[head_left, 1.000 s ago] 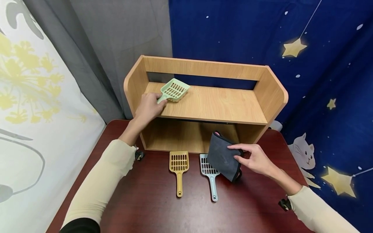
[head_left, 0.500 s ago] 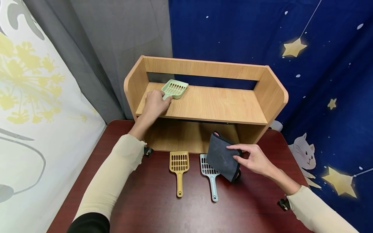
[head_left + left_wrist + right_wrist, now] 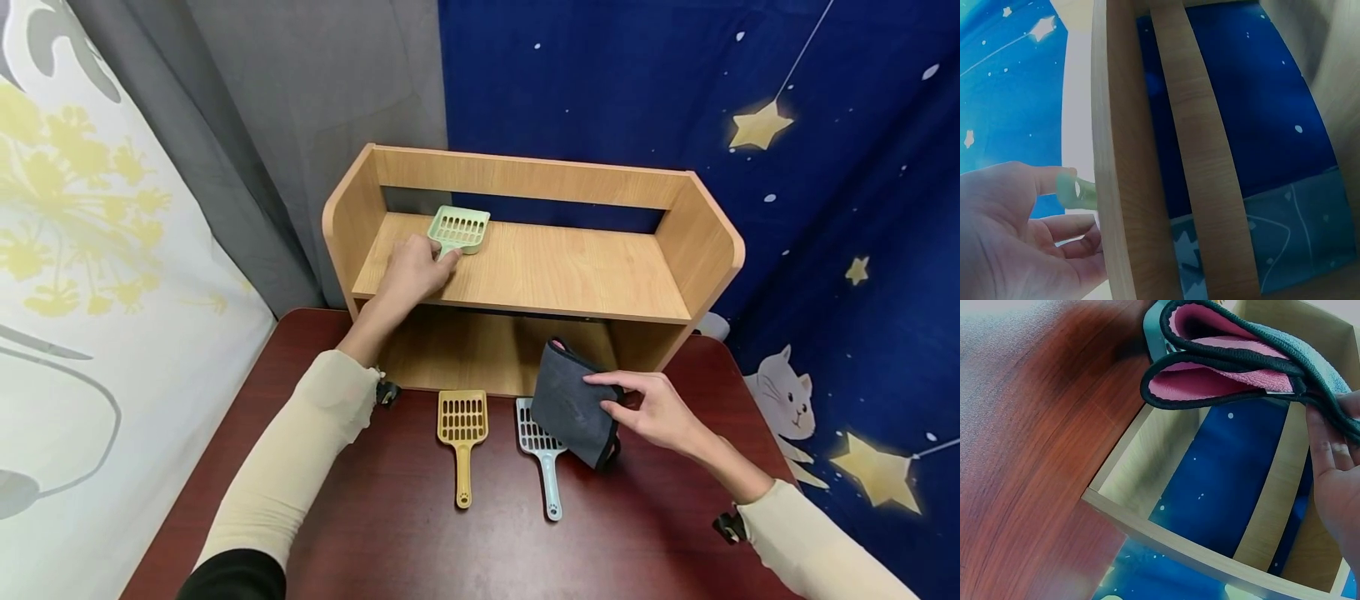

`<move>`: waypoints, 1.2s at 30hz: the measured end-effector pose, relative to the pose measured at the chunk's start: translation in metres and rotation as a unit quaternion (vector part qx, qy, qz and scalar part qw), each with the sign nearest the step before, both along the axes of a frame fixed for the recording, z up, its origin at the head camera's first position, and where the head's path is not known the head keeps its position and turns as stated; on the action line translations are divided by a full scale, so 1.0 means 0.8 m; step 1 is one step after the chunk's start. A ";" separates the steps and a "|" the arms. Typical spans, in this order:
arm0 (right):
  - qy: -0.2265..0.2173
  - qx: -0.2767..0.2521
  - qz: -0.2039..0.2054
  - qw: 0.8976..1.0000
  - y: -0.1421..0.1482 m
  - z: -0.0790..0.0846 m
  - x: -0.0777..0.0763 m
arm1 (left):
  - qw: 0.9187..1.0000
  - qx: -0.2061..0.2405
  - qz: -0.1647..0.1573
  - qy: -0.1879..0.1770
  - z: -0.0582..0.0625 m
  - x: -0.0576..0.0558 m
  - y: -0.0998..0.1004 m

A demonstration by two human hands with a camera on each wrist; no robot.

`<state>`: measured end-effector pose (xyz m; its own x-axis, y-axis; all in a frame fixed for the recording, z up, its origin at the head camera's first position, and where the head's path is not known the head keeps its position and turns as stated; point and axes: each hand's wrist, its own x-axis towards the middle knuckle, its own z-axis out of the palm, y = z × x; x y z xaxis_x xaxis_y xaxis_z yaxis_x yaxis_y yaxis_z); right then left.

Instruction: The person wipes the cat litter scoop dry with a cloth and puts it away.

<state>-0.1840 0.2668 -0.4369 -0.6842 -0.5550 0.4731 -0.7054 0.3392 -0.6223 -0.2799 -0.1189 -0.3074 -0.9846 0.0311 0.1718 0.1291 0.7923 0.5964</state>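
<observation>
My left hand (image 3: pixel 416 271) pinches the handle of a pale green litter scoop (image 3: pixel 467 242) at the left of the upper shelf. In the left wrist view the handle's end (image 3: pixel 1069 192) shows between thumb and fingers. The scoop's slotted head points to the back; whether it touches the board I cannot tell. My right hand (image 3: pixel 660 408) holds a folded dark grey cloth (image 3: pixel 573 404) between thumb and fingers at its right edge. Pink inner layers (image 3: pixel 1210 381) with black trim show in the right wrist view. Part of the cloth covers the light blue litter scoop (image 3: pixel 550 487) lying on the table.
A wooden two-tier shelf (image 3: pixel 555 267) stands at the back of the dark red table (image 3: pixel 390 517). A mustard yellow litter scoop (image 3: pixel 463 467) lies before it, handle toward me. Grey and blue curtains (image 3: pixel 600 83) hang behind; a white one (image 3: pixel 150 375) is at left.
My left hand has moved slightly right and carried the green litter scoop with it; the scoop has turned, its head now pointing more straight back. The right hand and cloth have stayed in place.
</observation>
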 end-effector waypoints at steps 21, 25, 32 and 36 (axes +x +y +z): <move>0.035 0.022 -0.018 0.999 0.015 0.012 -0.002 | 0.992 -0.039 -0.036 0.117 -0.014 0.041 -0.012; 0.046 0.025 -0.023 0.998 0.018 0.015 -0.002 | 0.985 -0.018 -0.038 0.166 -0.019 0.063 -0.018; 0.056 0.030 -0.031 0.997 0.023 0.018 -0.002 | 0.976 0.012 -0.051 0.213 -0.042 0.103 -0.029; 0.050 0.034 -0.032 0.998 0.025 0.019 0.000 | 0.973 0.017 -0.054 0.224 -0.057 0.124 -0.038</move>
